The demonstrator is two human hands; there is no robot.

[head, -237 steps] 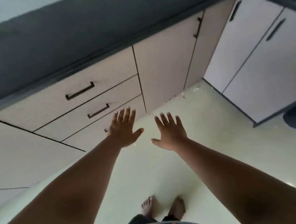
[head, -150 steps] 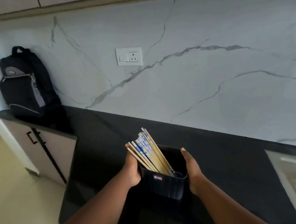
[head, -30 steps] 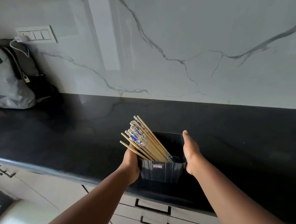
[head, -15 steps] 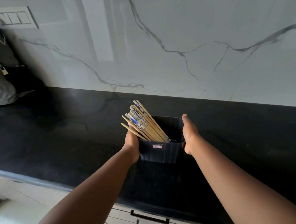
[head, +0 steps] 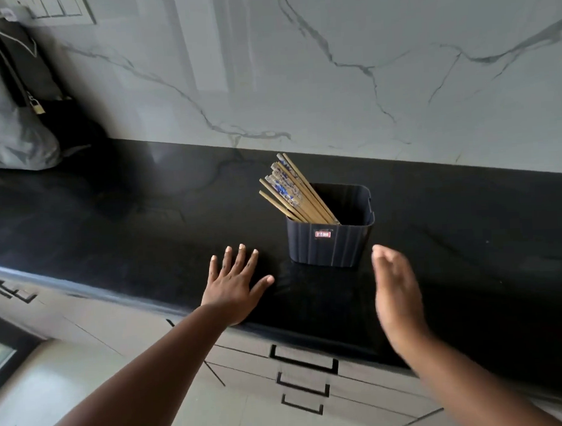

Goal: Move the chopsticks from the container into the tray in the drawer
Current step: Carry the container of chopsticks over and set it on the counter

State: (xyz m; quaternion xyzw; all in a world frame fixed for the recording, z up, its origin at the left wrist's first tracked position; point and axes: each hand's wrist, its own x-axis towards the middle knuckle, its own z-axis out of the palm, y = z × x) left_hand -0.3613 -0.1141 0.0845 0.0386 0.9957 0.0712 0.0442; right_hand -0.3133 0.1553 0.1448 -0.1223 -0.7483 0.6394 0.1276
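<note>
Polished black stone worktop [head: 143, 220], glossy enough to catch pale reflections. On it, a dark navy ribbed plastic container [head: 330, 242], matt, small red label on its front. Inside, a bundle of light wooden chopsticks [head: 291, 192], some tops patterned blue and white. Behind the container, a glossy white marble-look wall [head: 330, 63] with grey veins. Below, matt beige drawer fronts [head: 248, 354] with black bar handles.

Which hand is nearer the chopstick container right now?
Left, narrowly. The left hand lies spread on the countertop, beside the container. The right hand hangs open, lower right of it. Neither touches it.
</note>
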